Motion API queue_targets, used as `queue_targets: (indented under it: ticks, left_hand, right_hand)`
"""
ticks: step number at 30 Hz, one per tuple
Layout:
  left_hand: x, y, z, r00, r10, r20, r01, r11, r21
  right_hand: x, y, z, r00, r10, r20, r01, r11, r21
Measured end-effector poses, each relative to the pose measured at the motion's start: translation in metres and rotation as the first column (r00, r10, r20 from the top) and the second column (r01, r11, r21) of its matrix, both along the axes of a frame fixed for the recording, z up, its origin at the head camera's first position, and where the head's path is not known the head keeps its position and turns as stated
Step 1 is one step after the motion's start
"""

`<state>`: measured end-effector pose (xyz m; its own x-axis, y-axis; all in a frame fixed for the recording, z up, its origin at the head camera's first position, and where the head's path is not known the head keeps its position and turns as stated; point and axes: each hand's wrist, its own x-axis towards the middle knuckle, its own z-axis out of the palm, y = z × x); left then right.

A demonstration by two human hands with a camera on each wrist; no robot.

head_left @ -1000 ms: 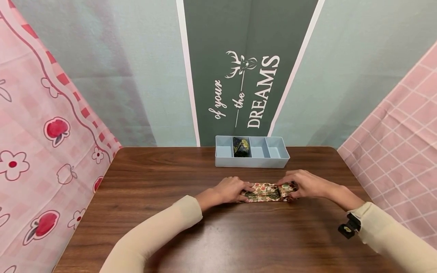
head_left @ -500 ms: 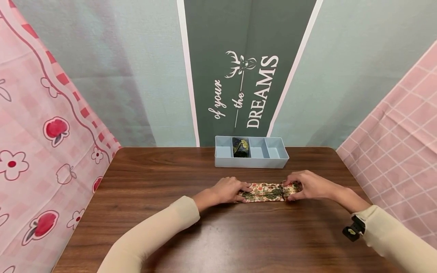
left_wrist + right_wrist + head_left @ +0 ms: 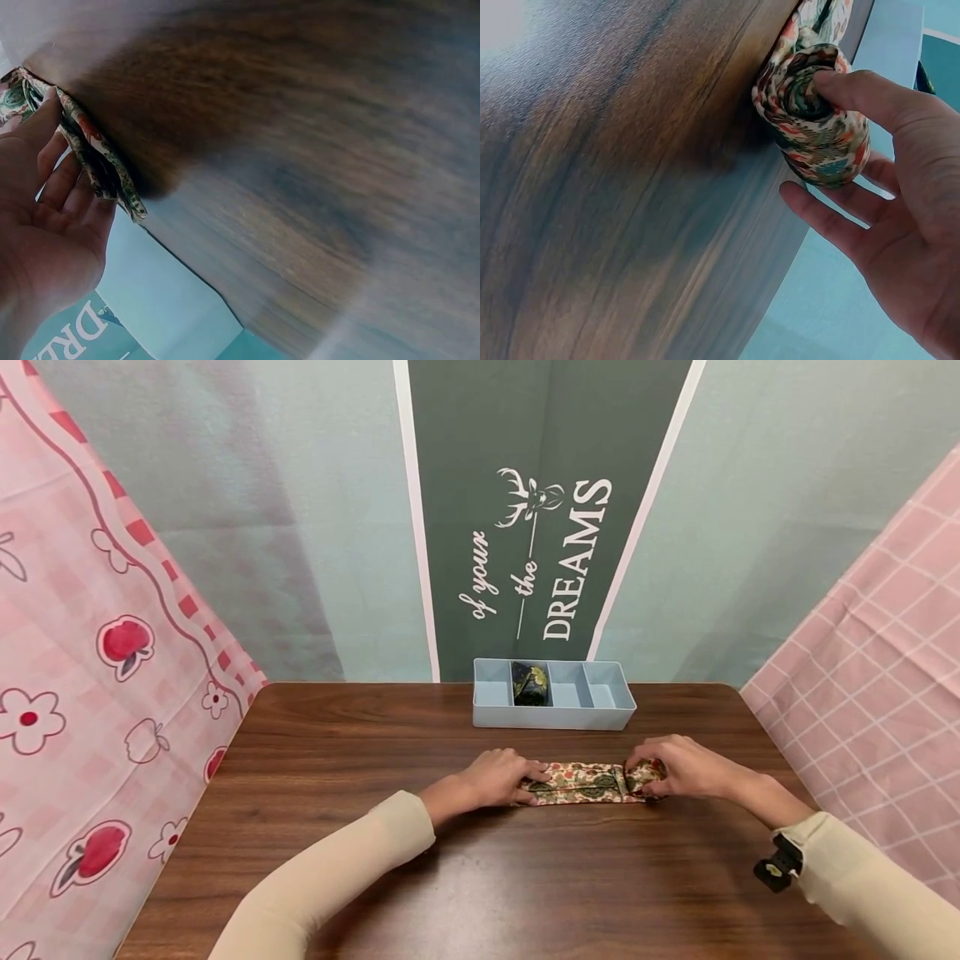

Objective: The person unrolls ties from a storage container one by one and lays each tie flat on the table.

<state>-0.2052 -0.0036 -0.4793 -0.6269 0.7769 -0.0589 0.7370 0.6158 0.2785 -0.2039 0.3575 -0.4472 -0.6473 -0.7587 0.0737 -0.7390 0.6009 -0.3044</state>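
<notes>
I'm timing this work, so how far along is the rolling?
Done: a dark bundle sits in the blue box. In hand: the patterned cloth, its right end coiled in the right hand, while the left hand rests on its other end. Left: the stretch between the hands lies flat, so it likely needs rolling; then the cloth probably goes into the box.

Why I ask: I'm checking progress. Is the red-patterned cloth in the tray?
No, the patterned cloth lies on the table, in front of the tray.
</notes>
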Motion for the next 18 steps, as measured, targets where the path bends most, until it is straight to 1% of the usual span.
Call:
queue_targets:
  ticks: [4, 10, 16, 18]
  left_hand:
    - [0.001, -0.004, -0.001, 1.0, 0.003, 0.0, -0.003, 1.0, 0.003]
    - [0.001, -0.008, -0.002, 1.0, 0.002, -0.003, -0.002, 1.0, 0.028]
    - [0.0, -0.008, -0.002, 1.0, -0.005, -0.006, 0.005, 1.0, 0.025]
    - [0.0, -0.007, -0.002, 1.0, -0.003, -0.002, 0.003, 1.0, 0.023]
  right_hand:
    - [0.0, 0.004, -0.001, 0.999, 0.035, -0.019, -0.035, 0.999, -0.02]
    - [0.0, 0.012, -0.003, 1.0, 0.025, 0.005, -0.025, 0.998, -0.064]
    - [0.0, 0.02, -0.008, 0.999, 0.034, -0.015, -0.035, 0.995, -0.092]
    - [0.0, 0.021, -0.009, 0.999, 0.042, -0.011, -0.042, 0.994, -0.099]
